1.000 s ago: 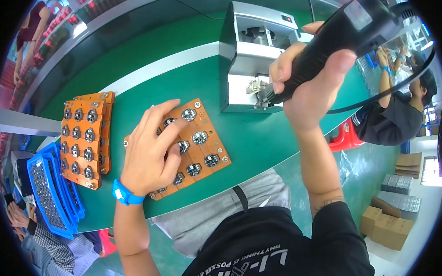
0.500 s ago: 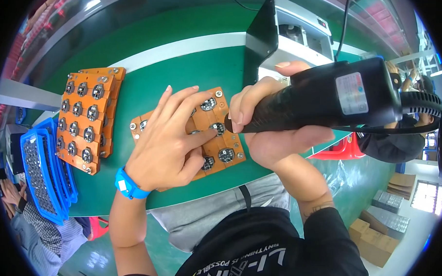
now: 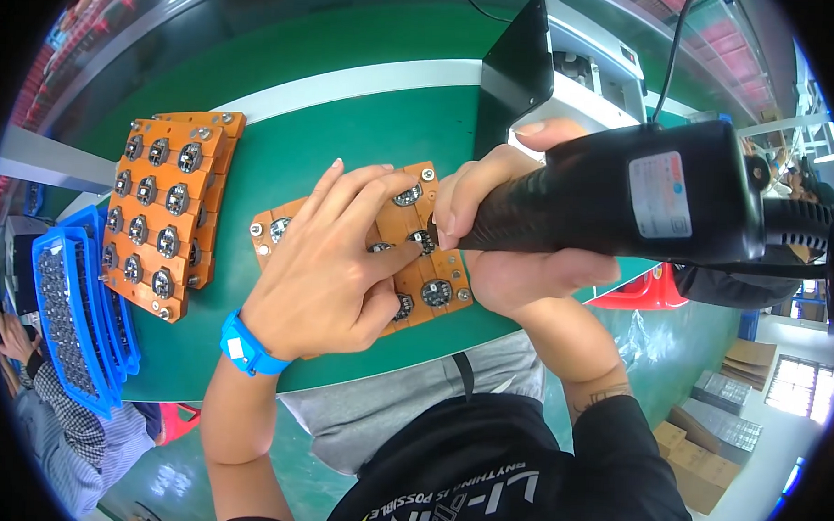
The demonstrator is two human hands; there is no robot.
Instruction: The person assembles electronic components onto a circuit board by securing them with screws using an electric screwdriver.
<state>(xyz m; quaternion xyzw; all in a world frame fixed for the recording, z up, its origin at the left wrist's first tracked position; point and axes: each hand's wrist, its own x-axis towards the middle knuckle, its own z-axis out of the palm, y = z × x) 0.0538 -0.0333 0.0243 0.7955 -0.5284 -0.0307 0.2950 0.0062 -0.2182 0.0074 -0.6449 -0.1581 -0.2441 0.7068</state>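
Note:
My right hand (image 3: 511, 209) is wrapped around a thick black corded electric screwdriver (image 3: 584, 197), held lengthwise with its narrow end over the right side of an orange fixture plate (image 3: 409, 225). Small round circuit boards sit in the plate's pockets. Across the plate's left part lies my left hand (image 3: 330, 262), fingers stretched out and holding nothing. Its index fingertip touches the round circuit board (image 3: 424, 241) beside the screwdriver's narrow end. Fingers hide the tool's very tip and several of the pockets. A blue band (image 3: 249, 345) circles my left wrist.
Left on the green table (image 3: 348, 120) are stacked orange plates (image 3: 161, 215) loaded with round boards. Blue trays (image 3: 77, 313) full of small parts stand beside them. A white machine with a black panel (image 3: 516, 62) is at the back right. Another person's hand (image 3: 17, 337) shows far left.
The whole view has shifted slightly. My left index finger stays on the same round board, and the screwdriver keeps nearly the same place over the plate.

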